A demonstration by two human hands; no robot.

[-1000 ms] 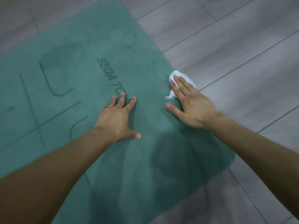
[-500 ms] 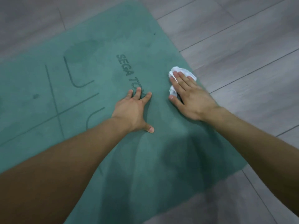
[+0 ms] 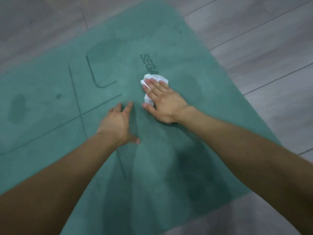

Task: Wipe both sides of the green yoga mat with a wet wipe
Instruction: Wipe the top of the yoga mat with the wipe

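Note:
The green yoga mat [image 3: 194,102] lies flat on the floor, with dark printed lines and the letters "SEGA" on its upper face. A crumpled white wet wipe [image 3: 153,78] sits on the mat just below that lettering. My right hand [image 3: 162,100] presses the wipe down with straight, spread fingers; most of the wipe is hidden under the palm. My left hand [image 3: 118,123] lies flat on the mat close beside the right one, fingers straight, holding nothing. Darker damp patches show on the mat at left and near my forearms.
Grey wood-look floor planks [image 3: 264,53] surround the mat on the right, the far side and along the near edge. The mat's right edge runs diagonally from the top centre to the lower right.
My right hand has slid the wipe leftward from the mat's right edge to the lettering near the middle. My left hand stayed flat on the mat; the view shifted.

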